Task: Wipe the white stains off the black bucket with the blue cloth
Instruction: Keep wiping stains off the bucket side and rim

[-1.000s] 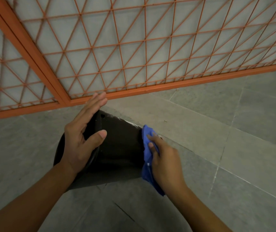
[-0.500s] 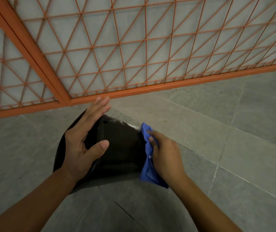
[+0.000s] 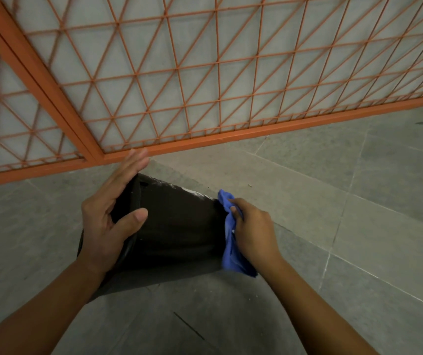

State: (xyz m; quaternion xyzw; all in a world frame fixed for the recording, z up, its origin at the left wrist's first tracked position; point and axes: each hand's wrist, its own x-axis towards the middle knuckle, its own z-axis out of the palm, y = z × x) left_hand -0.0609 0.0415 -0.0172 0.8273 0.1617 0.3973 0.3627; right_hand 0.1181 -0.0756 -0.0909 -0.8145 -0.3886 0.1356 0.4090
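Since the earlier frames the right hand (image 3: 252, 233) w/ the blue cloth (image 3: 230, 242) has slid up along the right end of the black bucket (image 3: 177, 226), from low-centre of the frame toward the bucket's upper right corner; the cloth's top now bunches just beside the white stains (image 3: 192, 192). Left hand (image 3: 107, 213) has barely shifted.

Bucket lies on its side on the grey floor (image 3: 346, 201), centre of the frame, just below the orange grille (image 3: 205, 85). Left hand is spread over the bucket's left end: fingers straight along the top edge, thumb pressing the side wall, steadying, not clenching. Right hand's fingers are curled round the cloth, which it holds against the bucket's right end; the rest of the cloth hangs down past the lower edge.

Stains show as a thin whitish streak along the upper edge, toward the right, not yet wiped off. Judging by this, the wipe is reaching the streak now; prob. the next stroke needs to run leftward along that top edge w/ firm pressure. Whether other stains sit on hidden sides, can't tell.
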